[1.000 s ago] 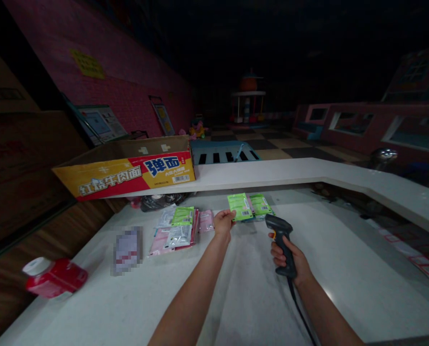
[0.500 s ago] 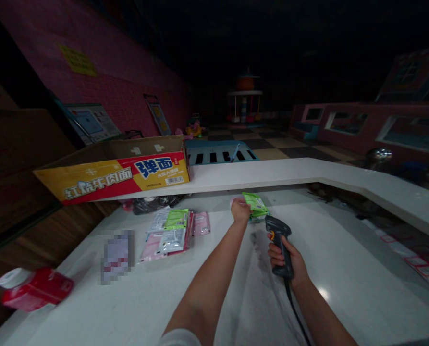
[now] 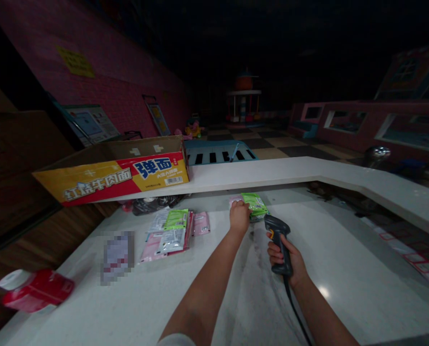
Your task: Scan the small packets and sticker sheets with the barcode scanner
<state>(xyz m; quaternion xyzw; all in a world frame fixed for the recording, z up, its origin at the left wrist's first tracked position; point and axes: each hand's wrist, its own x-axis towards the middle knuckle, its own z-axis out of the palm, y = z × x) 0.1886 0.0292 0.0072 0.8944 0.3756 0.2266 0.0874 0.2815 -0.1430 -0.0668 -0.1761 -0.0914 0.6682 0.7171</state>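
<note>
Clasped in the right hand (image 3: 296, 264), lower right, the scanner (image 3: 278, 228) wants steady aim; left hand (image 3: 239, 217), by the packet (image 3: 256, 203): grip unclear.

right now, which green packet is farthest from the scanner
The green packet on the left pile, beyond a silver packet; the other green packaging is by the left hand, close to the scanner.

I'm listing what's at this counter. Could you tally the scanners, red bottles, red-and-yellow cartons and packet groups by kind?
Scanner: 1
Red bottle: 1
Red-and-yellow carton: 1
Packet groups: 2, one at the left hand, one nearer the bottle
Total: 5
Overlapping packets can't be counted singly.
</note>
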